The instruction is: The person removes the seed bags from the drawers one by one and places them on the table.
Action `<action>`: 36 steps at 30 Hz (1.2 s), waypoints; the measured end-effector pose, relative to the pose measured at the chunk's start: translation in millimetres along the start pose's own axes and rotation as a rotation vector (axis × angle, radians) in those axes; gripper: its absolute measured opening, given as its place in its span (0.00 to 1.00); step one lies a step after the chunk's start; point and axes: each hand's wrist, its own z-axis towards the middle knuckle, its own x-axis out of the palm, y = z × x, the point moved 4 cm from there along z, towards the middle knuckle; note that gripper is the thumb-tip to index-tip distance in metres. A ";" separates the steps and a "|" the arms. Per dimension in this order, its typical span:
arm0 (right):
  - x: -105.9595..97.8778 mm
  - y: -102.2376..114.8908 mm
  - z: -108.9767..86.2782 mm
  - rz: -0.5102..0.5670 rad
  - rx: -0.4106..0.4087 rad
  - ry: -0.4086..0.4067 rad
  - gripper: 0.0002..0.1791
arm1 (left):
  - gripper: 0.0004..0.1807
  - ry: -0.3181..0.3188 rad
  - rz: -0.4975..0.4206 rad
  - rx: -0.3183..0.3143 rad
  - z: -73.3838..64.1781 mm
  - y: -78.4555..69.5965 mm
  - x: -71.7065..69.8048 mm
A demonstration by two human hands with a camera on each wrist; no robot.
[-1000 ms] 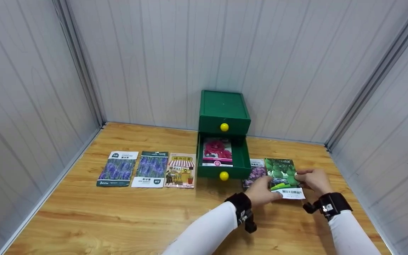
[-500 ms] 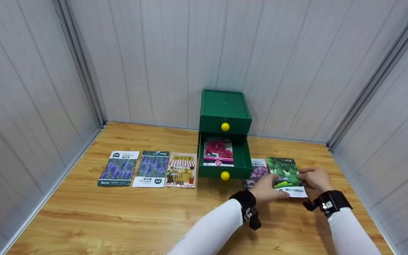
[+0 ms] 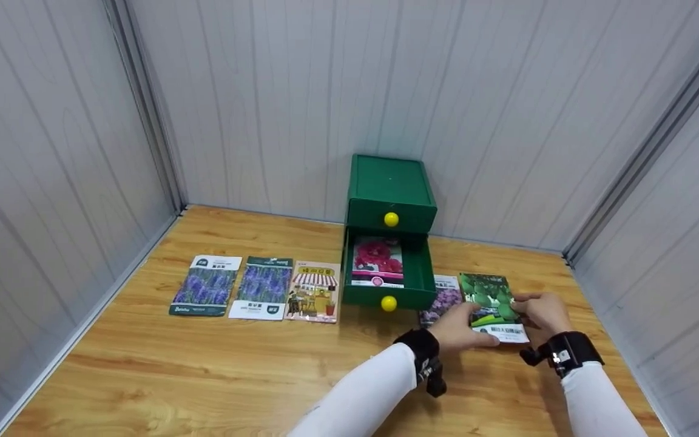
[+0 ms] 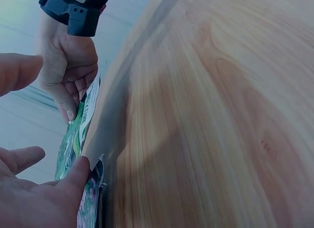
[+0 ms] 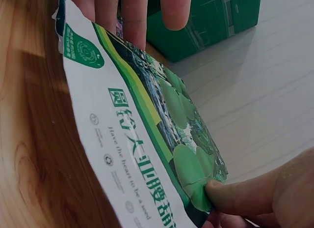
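Observation:
A green seed packet (image 3: 490, 298) with round green gourds and a white strip lies at the right, between both hands. My right hand (image 3: 547, 312) pinches its right edge, thumb on the printed face in the right wrist view. At its left side, my left hand (image 3: 454, 328) has its fingers extended, with the thumb apart near the white strip. One fingertip (image 4: 80, 165) meets the packet's edge in the left wrist view. A purple-flower seed packet (image 3: 445, 292) lies partly under the left hand.
A green drawer box (image 3: 393, 179) with yellow knobs stands against the back wall. Its lower drawer (image 3: 417, 273) is pulled out and holds a pink-flower seed packet (image 3: 378, 258). Left of it lie two lavender packets (image 3: 207, 286) (image 3: 263, 288) and a packet with a striped awning (image 3: 314, 291).
My left hand has shifted slightly right along the green seed packet. The right hand keeps its pinch on the right edge. The head view has shifted a little.

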 end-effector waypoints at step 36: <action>4.3 -9.9 6.5 0.163 0.043 -0.024 0.27 | 0.46 0.020 0.522 0.127 10.5 -0.3 6.4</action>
